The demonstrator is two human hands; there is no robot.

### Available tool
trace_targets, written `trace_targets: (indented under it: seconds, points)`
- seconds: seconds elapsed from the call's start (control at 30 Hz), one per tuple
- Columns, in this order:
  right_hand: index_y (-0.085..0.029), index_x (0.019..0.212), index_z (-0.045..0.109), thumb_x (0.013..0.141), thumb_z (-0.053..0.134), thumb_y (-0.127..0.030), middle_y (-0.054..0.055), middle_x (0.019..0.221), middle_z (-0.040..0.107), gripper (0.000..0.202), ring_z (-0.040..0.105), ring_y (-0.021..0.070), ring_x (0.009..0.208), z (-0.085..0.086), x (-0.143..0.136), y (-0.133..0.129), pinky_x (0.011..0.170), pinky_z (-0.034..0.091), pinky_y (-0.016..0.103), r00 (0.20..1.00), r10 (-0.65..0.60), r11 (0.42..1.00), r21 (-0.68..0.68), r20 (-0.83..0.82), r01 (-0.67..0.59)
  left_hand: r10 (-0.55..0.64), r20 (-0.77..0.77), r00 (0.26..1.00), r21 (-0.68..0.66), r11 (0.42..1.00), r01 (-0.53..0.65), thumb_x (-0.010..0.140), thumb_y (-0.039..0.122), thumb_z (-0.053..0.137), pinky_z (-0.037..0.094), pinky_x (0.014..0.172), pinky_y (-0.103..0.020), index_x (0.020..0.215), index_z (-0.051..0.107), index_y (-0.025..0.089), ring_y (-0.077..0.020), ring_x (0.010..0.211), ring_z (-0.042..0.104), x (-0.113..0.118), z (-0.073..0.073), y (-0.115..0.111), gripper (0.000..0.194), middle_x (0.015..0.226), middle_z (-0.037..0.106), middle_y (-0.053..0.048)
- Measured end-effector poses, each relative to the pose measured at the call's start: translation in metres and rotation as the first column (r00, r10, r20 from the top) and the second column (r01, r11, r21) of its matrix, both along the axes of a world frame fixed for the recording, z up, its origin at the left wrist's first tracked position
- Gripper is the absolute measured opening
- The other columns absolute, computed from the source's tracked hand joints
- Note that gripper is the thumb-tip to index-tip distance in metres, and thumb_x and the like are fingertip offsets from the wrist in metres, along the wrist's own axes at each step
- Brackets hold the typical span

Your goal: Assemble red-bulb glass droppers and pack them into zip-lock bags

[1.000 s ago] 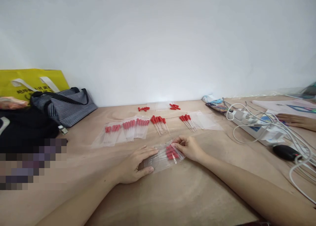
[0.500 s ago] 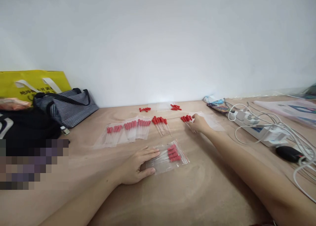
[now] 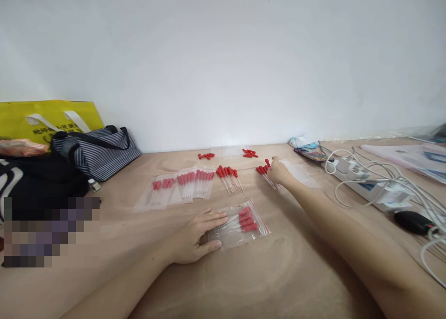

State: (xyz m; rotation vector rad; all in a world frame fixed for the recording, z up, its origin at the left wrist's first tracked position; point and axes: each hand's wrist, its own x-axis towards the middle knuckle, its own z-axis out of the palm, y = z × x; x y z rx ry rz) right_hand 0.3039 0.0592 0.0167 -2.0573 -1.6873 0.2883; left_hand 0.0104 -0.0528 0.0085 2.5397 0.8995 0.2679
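Note:
My left hand (image 3: 197, 235) lies with fingers spread, resting on the left end of a clear zip bag (image 3: 226, 239). Inside that bag are several glass droppers with red rubber bulbs (image 3: 248, 218), pointing right. Farther out, my right hand (image 3: 278, 171) is closed at a small group of loose droppers (image 3: 262, 170). One dropper bulb (image 3: 267, 163) stands raised against its fingers; the fingertips are partly hidden. Left of it, another loose bunch of droppers (image 3: 228, 172) lies on the table.
Filled dropper bags (image 3: 186, 182) overlap at the left. Loose red bulbs (image 3: 206, 156) and more red bulbs (image 3: 250, 153) lie near the wall. Flat clear bags (image 3: 300, 174) are beyond my right hand. A power strip (image 3: 369, 189) with cables stands right; a striped bag (image 3: 101, 154) stands left.
At the loose group, my right hand has shifted slightly, and one dropper's bulb now sits higher than the others. My left hand stays on the bag. The whole view has shifted a little.

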Motion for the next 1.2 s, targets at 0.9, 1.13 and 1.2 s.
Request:
trace_targets:
  seconds: [0.9, 1.13, 1.2]
  points:
    - [-0.027, 0.096, 0.026, 0.061, 0.063, -0.038, -0.008, 0.069, 0.047, 0.052, 0.054, 0.0101, 0.053, -0.032, -0.023, -0.12, 0.054, 0.049, 0.03, 0.212, 0.201, 0.978, 0.184, -0.956, -0.1, 0.051, -0.023, 0.998, 0.045, 0.998, -0.05, 0.085, 0.04, 0.042, 0.02, 0.104, -0.046, 0.129, 0.035, 0.024, -0.0228, 0.124, 0.031, 0.007, -0.002, -0.001, 0.047, 0.134, 0.037, -0.005]
    - [-0.025, 0.087, 0.027, 0.061, 0.064, -0.04, -0.007, 0.07, 0.051, 0.047, 0.057, 0.0112, 0.054, -0.031, -0.021, -0.12, 0.059, 0.049, 0.033, 0.138, 0.193, 0.981, 0.187, -0.971, -0.051, 0.056, 0.003, 0.998, 0.044, 0.997, -0.056, 0.085, 0.04, 0.043, 0.021, 0.104, -0.046, 0.129, 0.036, 0.026, -0.0236, 0.124, 0.031, 0.006, -0.002, 0.0, 0.047, 0.134, 0.038, -0.004]
    - [-0.025, 0.086, 0.027, 0.059, 0.065, -0.039, -0.007, 0.069, 0.051, 0.048, 0.057, 0.0111, 0.053, -0.03, -0.022, -0.121, 0.058, 0.048, 0.032, 0.134, 0.185, 0.983, 0.182, -0.974, -0.037, 0.054, -0.002, 0.999, 0.051, 0.997, -0.054, 0.085, 0.04, 0.043, 0.021, 0.104, -0.045, 0.129, 0.036, 0.026, -0.0233, 0.124, 0.031, 0.007, -0.002, -0.001, 0.046, 0.134, 0.038, -0.004]
